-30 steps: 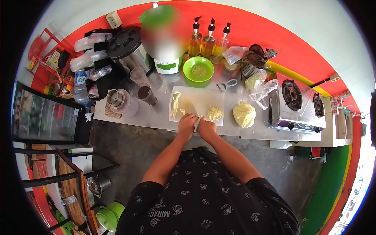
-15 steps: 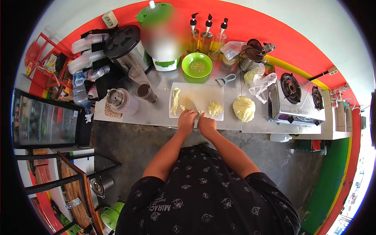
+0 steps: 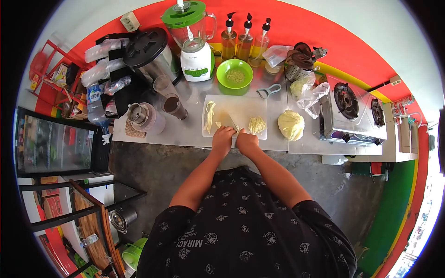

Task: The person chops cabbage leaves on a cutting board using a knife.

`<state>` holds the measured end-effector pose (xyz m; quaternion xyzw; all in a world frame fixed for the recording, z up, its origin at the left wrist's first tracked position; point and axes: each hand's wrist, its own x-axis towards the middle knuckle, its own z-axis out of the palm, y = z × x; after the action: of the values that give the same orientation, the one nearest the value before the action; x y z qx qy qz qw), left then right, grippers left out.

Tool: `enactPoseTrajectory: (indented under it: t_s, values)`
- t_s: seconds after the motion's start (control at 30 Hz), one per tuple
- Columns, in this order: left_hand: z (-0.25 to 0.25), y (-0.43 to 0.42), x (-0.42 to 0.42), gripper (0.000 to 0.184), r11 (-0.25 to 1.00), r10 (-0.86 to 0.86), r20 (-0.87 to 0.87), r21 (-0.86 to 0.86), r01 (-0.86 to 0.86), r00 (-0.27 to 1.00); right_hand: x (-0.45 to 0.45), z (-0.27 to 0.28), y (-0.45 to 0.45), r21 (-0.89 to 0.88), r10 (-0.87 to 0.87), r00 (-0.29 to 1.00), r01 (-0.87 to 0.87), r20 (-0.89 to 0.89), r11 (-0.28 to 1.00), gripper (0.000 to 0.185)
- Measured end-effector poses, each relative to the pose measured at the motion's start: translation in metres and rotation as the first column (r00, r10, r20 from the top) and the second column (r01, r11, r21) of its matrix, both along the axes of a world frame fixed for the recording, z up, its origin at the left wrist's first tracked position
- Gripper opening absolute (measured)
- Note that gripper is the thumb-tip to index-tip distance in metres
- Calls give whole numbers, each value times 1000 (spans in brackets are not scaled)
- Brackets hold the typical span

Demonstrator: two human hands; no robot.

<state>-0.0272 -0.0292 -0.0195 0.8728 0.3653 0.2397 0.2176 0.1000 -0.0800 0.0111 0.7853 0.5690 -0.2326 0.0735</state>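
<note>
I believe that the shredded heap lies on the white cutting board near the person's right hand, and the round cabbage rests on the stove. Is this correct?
Not quite: the head view shows the round cabbage on the metal counter, between cutting board and stove. The shredded heap does lie on the board near the right hand.

Bare hands (image 3: 222, 140) and a black short-sleeved shirt (image 3: 252, 199) scattered with white printed motifs (image 3: 270, 238) and "MIRAC" lettering (image 3: 191, 243)

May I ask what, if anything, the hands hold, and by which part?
The right hand seemingly grips a knife by its hidden handle; what the left hand holds is unclear.
</note>
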Motion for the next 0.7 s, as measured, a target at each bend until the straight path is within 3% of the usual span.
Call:
enactPoseTrajectory:
  t_s: [0.1, 0.17, 0.3, 0.4, 0.57, 0.7]
  values:
    - [1, -1, 1, 22, 999, 33, -2, -16, -33, 999, -1, 2, -5, -69, 34, 999, -32, 17, 997, 29]
    - [3, -2, 2, 22, 999, 41, 10, -6, -41, 999, -5, -2, -5, -48, -54, 999, 54, 6, 997, 31]
    - [1, -2, 0, 22, 999, 41, -27, -5, -41, 999, -4, -5, 2, 7, -65, 997, 66, -44, 998, 31]
    - [3, -2, 1, 22, 999, 47, -45, -21, -48, 998, -4, 3, 1, -39, 14, 1000, -14, 11, 999, 29]
    - [4, -2, 1, 21, 996, 60, -54, -58, -63, 997, -10, -6, -3, -6, -95, 994, 95, -53, 995, 31]
    - [4, -1, 1, 20, 996, 61, -78, -66, -66, 995, -5, -1, 0, 11, -18, 999, 18, -33, 1000, 31]
